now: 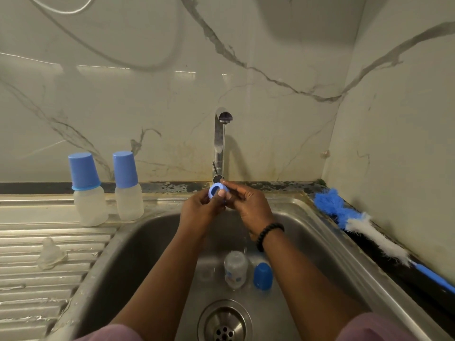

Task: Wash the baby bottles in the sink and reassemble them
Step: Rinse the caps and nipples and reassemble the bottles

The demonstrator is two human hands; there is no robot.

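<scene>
Rinsing a blue screw ring [216, 189] under the thin stream from the tap [219, 143], the person holds it over the far side of the sink [320, 232]: the left hand [200, 207] pinches the ring with a thumb across its opening, and the right hand [246, 205] has its fingers curled against the ring's right edge. Judging by the layout, the job looks partly done. Two capped bottles [108, 190] stand assembled on the draining board [37, 279] at far left, though whether they have been washed cannot be told. A clear teat [50, 253] lies alone on the board nearer the camera. Down in the basin, an open bottle body [235, 269] and a blue cap [263, 276] lie side by side just beyond the drain [224, 323], so this bottle is yet to be put together. A blue-and-white bottle brush [364, 225] lies on the ledge at right. The bottle body carries a small blue and red print, too blurred to read; no other writing shows.
</scene>
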